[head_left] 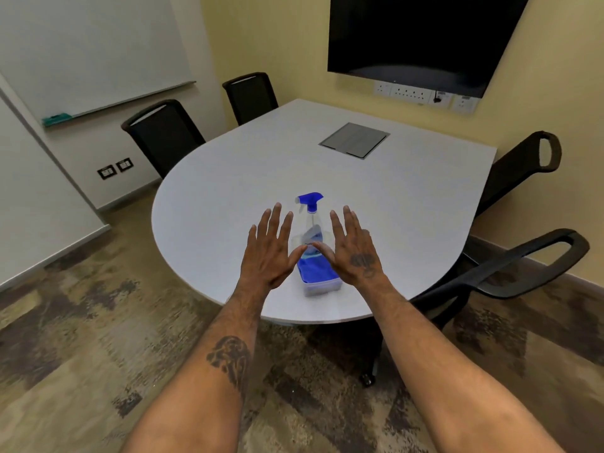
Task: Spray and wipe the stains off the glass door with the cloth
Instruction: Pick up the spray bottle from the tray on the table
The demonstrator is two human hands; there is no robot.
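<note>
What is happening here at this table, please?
A person stands at the rounded end of a grey table in a meeting room. The left hand and right hand are held out with straight, spread fingers, backs up, on either side of a spray bottle. A blue cloth lies in a clear tub with the bottle. Neither hand holds anything, so spraying and wiping have not begun. No glass door is in view.

Grey table [228,191], black chairs [165,135], wall screen [421,34], patterned carpet [81,354]
</note>
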